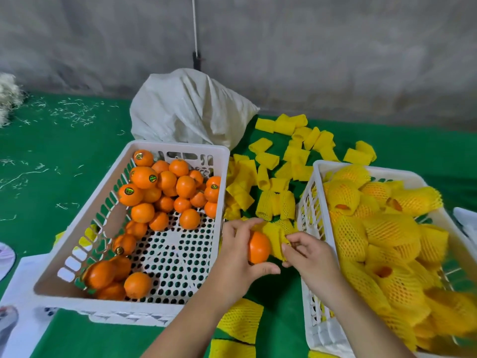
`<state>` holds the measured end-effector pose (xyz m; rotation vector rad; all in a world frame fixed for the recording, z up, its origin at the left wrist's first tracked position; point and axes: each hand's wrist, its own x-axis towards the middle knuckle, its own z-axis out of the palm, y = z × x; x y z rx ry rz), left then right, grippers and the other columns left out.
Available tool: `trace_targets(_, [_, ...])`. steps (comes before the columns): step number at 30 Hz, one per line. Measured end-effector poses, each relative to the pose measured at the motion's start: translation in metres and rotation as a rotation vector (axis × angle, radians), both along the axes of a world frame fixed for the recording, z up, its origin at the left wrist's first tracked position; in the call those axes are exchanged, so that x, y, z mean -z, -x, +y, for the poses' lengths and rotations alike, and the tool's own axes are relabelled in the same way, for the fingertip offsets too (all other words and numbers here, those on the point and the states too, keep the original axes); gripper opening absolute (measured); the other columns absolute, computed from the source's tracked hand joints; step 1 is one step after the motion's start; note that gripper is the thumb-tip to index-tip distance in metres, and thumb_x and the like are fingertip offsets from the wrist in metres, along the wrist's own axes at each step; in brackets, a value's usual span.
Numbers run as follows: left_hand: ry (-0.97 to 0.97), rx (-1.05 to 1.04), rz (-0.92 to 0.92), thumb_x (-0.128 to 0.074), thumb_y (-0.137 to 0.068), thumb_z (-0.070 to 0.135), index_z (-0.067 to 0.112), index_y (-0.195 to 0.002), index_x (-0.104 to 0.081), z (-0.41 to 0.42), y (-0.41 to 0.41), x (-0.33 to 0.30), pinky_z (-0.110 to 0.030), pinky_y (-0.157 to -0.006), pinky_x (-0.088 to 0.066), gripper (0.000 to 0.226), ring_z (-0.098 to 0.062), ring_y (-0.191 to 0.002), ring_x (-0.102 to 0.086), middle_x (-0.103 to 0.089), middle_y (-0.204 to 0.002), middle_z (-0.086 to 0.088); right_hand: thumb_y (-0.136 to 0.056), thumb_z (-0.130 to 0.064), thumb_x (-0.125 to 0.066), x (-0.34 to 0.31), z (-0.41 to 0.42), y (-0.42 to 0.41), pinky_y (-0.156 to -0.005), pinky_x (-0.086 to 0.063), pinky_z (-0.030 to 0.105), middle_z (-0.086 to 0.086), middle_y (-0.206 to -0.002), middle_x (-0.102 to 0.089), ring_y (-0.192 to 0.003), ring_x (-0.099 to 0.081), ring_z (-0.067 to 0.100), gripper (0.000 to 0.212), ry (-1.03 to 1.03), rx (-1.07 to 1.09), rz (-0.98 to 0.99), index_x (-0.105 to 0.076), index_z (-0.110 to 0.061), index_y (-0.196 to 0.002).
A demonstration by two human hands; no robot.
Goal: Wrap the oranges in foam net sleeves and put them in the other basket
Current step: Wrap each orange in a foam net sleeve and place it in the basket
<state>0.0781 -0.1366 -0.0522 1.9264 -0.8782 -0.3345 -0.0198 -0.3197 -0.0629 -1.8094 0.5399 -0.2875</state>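
2 white baskets, 1 white sack, approx 27 bare oranges, many yellow sleeves, uncountable.

Green cloth covers the work surface, littered with pale straw-like shreds across its far left part. A white sack, crumpled and bulging, sits at the back. Behind it a thin white pole rises against a grey fabric backdrop. Fluffy whitish clump at far left edge, possibly fibre, cut off by the frame. White printed sheet lies at lower left. White object at right edge, too cropped to identify.
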Motion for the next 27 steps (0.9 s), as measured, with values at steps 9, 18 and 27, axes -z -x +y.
trace_targets(9, [-0.036,-0.03,0.169,-0.072,-0.066,0.086,0.056,-0.129,-0.04,-0.007,0.012,0.021,-0.002,-0.082,-0.044,0.076,0.002,-0.112,-0.055,-0.046,-0.129,0.026,-0.1,-0.026,-0.065,0.018,0.001,-0.012,-0.059,-0.063,0.042,0.007,-0.092,-0.068,-0.075,-0.076,0.021,0.003,-0.086,-0.01,0.09,-0.064,-0.028,-0.1])
trace_targets(18, [0.169,-0.029,0.826,-0.085,-0.07,0.065,0.04,-0.133,-0.042,-0.004,0.022,0.02,-0.036,-0.084,-0.063,0.081,-0.019,-0.113,-0.069,-0.055,-0.133,-0.006,-0.086,-0.023,-0.074,0.021,0.0,-0.013,-0.068,-0.065,0.045,0.001,-0.096,-0.065,-0.075,-0.074,0.019,0.015,0.058,-0.022,0.126,-0.064,-0.035,-0.087])
trace_targets(27, [-0.103,0.219,0.404,-0.051,-0.094,0.067,0.05,-0.153,-0.021,0.002,-0.015,-0.012,-0.012,-0.098,-0.043,0.067,-0.003,-0.131,-0.043,-0.024,-0.15,0.012,-0.097,-0.02,-0.067,0.021,-0.005,-0.02,-0.075,-0.059,0.045,-0.004,-0.093,-0.067,-0.085,-0.068,0.021,0.017,0.153,0.104,0.083,-0.059,-0.034,-0.096])
